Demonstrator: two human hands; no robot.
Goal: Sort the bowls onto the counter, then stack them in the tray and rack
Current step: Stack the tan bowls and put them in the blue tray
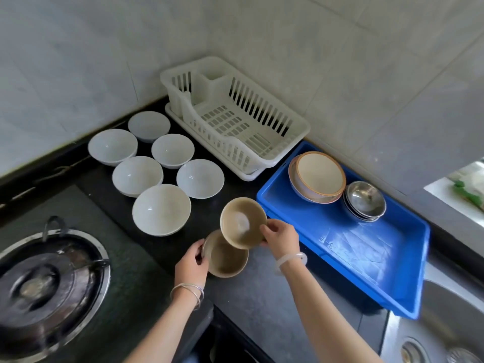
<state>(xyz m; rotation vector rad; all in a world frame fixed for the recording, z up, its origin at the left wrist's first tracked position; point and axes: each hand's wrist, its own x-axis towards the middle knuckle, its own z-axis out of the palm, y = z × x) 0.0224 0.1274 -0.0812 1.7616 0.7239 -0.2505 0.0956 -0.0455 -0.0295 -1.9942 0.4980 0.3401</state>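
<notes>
Head view — tilted bowl (242, 222), right hand (281, 238); lower bowl (225, 260), left hand (192, 263).

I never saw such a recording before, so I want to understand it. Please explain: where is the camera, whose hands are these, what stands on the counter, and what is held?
There is no machine here: a person works with bare hands. The one picture comes from a camera worn on the head, looking down. On the black counter stand six white bowls, beside a white dish rack. A blue tray holds a stack of cream bowls and a stack of steel bowls. The left hand holds the lower brown bowl by its rim; the right hand holds the upper brown bowl, tilted, just above it. A gas stove is at the left.
</notes>
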